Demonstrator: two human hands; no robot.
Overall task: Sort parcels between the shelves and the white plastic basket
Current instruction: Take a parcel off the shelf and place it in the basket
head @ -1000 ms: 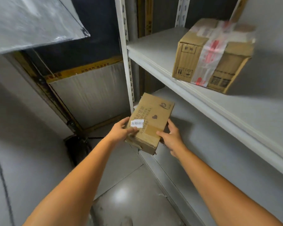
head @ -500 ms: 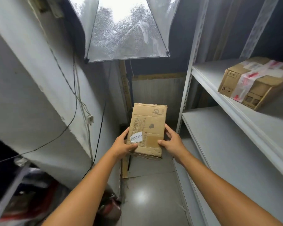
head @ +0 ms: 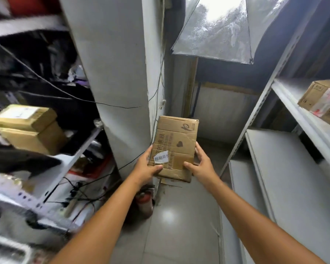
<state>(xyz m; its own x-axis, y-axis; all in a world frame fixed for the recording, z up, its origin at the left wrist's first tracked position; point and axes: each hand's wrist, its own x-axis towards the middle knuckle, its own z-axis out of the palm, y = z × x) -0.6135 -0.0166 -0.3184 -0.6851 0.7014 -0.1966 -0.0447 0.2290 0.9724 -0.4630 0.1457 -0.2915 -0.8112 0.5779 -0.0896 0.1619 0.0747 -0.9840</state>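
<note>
Both hands are gripping the box (head: 175, 147) mid-aisle: left hand (head: 146, 168) clamping its left edge, right hand (head: 202, 165) its right, over the floor (head: 179, 225).

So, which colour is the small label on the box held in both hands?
White with dark printed characters, on the brown cardboard box; the label shows in the head view.

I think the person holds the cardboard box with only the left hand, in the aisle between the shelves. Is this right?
Not quite. The head view shows both hands on the cardboard box: left hand and right hand, one at each side. The rest is right.
</note>
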